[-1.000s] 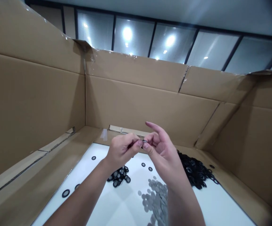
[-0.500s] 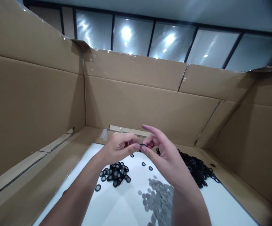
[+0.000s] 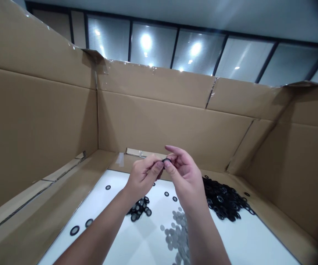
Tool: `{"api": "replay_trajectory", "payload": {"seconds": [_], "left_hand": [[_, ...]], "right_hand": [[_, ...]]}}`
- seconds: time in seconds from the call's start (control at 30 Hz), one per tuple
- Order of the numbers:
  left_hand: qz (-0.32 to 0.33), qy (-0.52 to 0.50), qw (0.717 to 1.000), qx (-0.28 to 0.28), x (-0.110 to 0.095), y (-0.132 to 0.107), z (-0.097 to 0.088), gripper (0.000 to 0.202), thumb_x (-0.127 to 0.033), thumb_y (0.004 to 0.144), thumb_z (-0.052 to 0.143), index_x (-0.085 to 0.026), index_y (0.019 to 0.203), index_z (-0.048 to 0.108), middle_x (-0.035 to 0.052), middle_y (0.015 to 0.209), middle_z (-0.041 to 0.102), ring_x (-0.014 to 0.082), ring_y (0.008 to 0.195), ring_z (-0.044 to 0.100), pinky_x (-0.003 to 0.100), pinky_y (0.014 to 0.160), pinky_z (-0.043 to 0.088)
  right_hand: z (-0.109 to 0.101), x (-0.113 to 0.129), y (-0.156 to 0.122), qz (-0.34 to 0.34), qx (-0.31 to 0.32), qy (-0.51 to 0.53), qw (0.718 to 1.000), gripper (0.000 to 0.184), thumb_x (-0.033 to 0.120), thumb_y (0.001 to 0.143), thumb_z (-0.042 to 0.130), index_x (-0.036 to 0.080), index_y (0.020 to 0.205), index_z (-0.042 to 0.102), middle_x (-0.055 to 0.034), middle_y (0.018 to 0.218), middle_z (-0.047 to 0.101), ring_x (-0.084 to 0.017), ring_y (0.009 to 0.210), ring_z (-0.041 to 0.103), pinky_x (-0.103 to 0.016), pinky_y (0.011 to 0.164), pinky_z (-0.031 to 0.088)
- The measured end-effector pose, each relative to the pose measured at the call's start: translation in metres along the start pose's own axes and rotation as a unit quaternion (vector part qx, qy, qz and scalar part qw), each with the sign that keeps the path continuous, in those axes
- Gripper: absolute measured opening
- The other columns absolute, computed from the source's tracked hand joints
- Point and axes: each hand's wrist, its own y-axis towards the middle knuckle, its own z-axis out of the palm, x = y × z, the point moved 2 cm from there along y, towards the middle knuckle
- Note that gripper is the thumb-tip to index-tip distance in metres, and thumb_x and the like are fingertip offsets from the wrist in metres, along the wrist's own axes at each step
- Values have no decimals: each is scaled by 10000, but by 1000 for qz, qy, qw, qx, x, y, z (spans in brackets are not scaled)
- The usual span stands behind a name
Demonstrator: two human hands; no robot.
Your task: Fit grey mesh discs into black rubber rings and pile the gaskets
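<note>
- A black ring (image 3: 166, 161) is pinched jointly by the fingertips of the left hand (image 3: 143, 176) and the right hand (image 3: 185, 180), and is held above the white floor (image 3: 247, 243).
- The floor is enclosed by cardboard box walls (image 3: 175, 125).
- Inside are found a heap of black rings (image 3: 222, 198) at right, grey discs (image 3: 177, 232) at centre and a small cluster (image 3: 140, 210) below the left hand.
- Stray rings (image 3: 74, 230) are scattered at left.

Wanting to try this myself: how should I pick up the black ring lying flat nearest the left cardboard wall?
Come straight down and pinch the loose ring across its rim, on opposite edges, as the left hand and right hand pinch the held ring. The loose ring lies flat on the white surface, and the cardboard wall beside it probably crowds a sideways reach.
</note>
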Motion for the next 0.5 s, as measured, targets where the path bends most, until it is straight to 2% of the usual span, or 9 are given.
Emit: {"api": "replay_trajectory", "payload": {"seconds": [0.17,0.33,0.5], "left_hand": [[16,0,1000,23,-5,2,-6,317,-421,985,576,-180,779,597,-46,547,529,83,465,482,191,480,402],[103,38,993,-42,-15,-1,-5,290,-319,987,576,-184,730,582,-53,557,498,70,473,417,191,464,343],[121,86,987,-59,-22,-3,-4,292,-279,991,564,-192,712,571,-52,546,482,79,475,411,212,480,344]], "right_hand": [[1,5,-4,10,56,8,998,359,305,964,651,301,1317,591,-15,934,556,-167,884,601,-313,831,574],[-1,12,-9,17,76,-12,997,456,298,997,602,340,1436,485,-7,925,536,-168,875,572,-327,851,549],[-1,18,-13,28,65,-39,997,556,322,994,601,383,1505,390,-14,908,545,-206,881,579,-406,896,546]]}}
